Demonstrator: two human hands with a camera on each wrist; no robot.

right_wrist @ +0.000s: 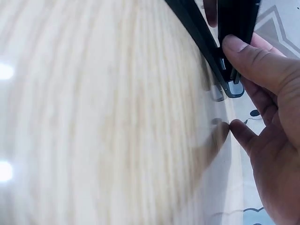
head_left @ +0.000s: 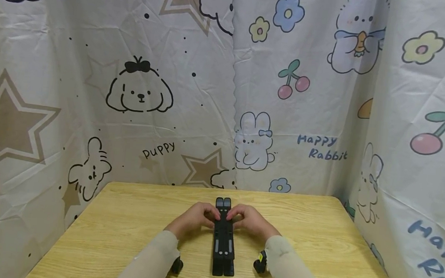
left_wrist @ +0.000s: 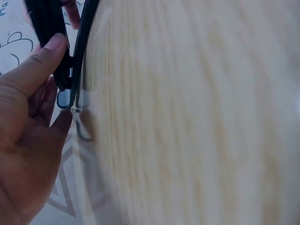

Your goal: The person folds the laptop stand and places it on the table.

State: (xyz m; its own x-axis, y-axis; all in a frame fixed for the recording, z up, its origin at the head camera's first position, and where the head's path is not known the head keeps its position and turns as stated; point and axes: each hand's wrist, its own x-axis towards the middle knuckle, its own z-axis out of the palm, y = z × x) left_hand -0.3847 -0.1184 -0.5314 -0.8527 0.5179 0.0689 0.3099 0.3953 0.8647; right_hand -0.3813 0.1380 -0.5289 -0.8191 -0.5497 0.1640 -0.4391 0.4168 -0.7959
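A long, narrow black folding stand [head_left: 222, 238], which looks like a folded laptop stand, lies lengthwise on the table with grey pads at its far end and along its near part. My left hand [head_left: 198, 217] grips its left side towards the far end, thumb on the upper part. From the right, my right hand [head_left: 254, 222] holds it at about the same height. In the left wrist view, the stand's upper part [left_wrist: 48, 21] is raised at an angle from its lower bar. The right wrist view shows the thumb pressed on the stand [right_wrist: 237, 23], with other fingers partly hidden behind it.
The light wood table [head_left: 140, 220] runs to a back edge just beyond the stand. A printed curtain [head_left: 204, 124] hangs behind and along both sides. Black wrist devices, one on the left [head_left: 177, 265] and one on the right [head_left: 260, 262], sit near the sleeves' inner sides.
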